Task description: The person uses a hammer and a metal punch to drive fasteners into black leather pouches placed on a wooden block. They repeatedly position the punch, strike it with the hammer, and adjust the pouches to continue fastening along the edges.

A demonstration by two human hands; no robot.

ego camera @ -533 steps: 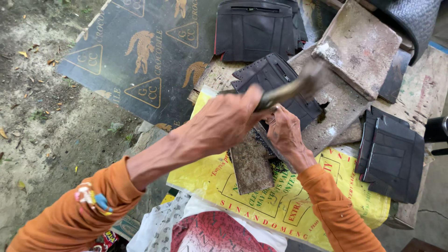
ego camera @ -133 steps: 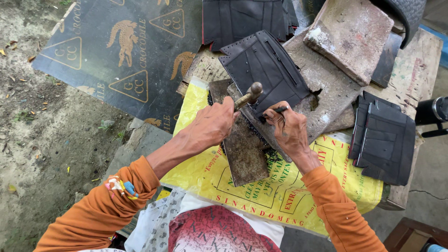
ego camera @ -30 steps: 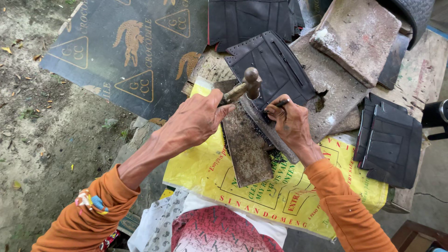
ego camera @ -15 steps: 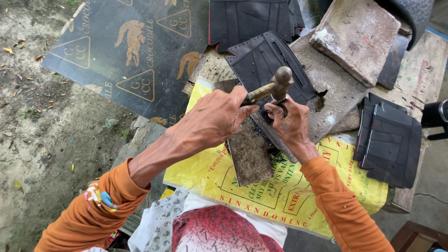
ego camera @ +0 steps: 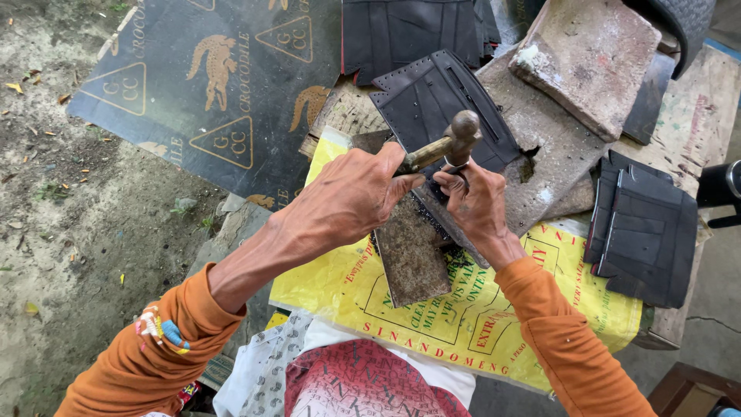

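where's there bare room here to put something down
Free: the yellow sack between the right hand and the black rubber stack, and the dark printed sheet on the ground beyond the left hand. Crowded: under the hammer, where the rubber piece and stone slabs overlap.

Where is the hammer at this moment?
In the head view, centre: the left hand holds the hammer above the black rubber piece, beside the right hand.

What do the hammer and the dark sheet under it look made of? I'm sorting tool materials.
Hammer: dull brownish metal head, likely steel, on a pale wooden-looking handle held in the left hand.
Dark sheet: matte black, ribbed, with punched holes along its edge; probably rubber.
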